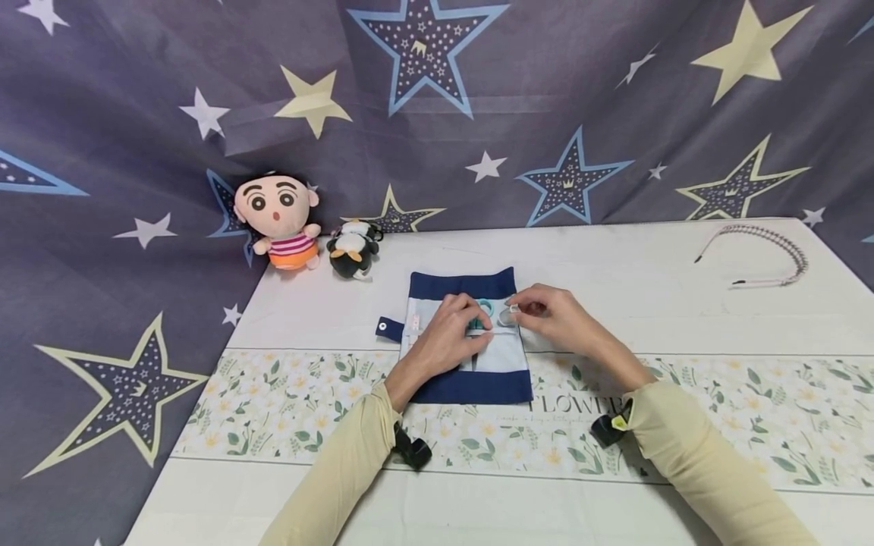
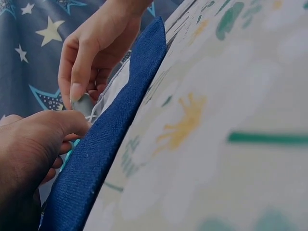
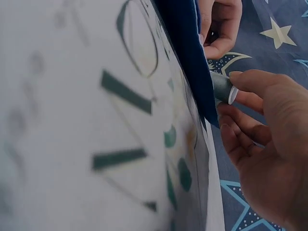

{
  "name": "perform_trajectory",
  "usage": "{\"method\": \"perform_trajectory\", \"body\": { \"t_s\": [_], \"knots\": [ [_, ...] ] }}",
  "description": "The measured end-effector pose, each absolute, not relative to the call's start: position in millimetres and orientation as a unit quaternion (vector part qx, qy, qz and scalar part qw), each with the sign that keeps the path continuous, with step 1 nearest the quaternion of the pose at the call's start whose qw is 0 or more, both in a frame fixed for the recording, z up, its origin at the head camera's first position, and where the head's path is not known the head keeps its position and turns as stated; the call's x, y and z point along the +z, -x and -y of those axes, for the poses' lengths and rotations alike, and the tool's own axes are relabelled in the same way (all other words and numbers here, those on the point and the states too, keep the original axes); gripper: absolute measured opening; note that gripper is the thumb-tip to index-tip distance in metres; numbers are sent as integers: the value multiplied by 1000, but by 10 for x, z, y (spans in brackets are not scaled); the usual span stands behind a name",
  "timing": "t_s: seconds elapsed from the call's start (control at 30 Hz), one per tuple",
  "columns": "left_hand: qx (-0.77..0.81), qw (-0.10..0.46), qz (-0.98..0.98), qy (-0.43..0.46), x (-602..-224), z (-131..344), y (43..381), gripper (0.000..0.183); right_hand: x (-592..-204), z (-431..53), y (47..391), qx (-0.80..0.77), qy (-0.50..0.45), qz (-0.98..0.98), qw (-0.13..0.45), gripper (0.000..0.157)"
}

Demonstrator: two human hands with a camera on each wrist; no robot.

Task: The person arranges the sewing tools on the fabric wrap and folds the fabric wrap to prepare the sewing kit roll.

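Head view: one grey cylinder (image 1: 506,317) pinched over one unfolded pouch (image 1: 501,358)

From where I stand, the cylinder is at the right side of the pouch's pale middle. Its long axis goes roughly sideways: the white-rimmed end faces the right hand (image 1: 558,317), and the other end points left, toward the pouch. Thumb and fingertips of this hand are narrow, holding it. From the right wrist view, the far end is hidden behind the pouch's blue edge. Lengthwise, the pouch lies away from the person, with two navy bands (image 1: 463,287) and one tab (image 1: 390,329) at left. The left hand (image 1: 447,334) lies across it, fingers bent; whether they hold something I cannot tell. Beside them shows one teal loop (image 1: 485,301), partly covered. Farther on the table (image 1: 614,288) I count one plush doll (image 1: 290,227), one plush penguin (image 1: 352,250) and, at right, one headband (image 1: 799,256).
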State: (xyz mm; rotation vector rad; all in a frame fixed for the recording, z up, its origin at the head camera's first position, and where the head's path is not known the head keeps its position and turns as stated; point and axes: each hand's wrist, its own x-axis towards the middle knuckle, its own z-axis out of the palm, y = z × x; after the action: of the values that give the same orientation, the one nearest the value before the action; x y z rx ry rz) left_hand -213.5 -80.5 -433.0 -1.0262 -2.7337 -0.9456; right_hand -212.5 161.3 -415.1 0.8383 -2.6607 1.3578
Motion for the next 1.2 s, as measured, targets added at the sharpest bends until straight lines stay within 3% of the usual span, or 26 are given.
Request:
{"method": "perform_trajectory", "body": {
  "t_s": [0.4, 0.63, 1.2],
  "knots": [
    [-297, 41, 890, 345, -4325, 794, 2154, 4, -4140, -1550, 2148, 417, -278, 865, 12, 25],
    [-301, 38, 891, 338, -4324, 789, 2148, 4, -4139, -1533, 2154, 405, -295, 865, 28, 15],
    [-316, 42, 887, 335, -4321, 801, 2138, 5, -4106, -1505, 2236, 383, -334, 861, 27, 15]
  ]
}}
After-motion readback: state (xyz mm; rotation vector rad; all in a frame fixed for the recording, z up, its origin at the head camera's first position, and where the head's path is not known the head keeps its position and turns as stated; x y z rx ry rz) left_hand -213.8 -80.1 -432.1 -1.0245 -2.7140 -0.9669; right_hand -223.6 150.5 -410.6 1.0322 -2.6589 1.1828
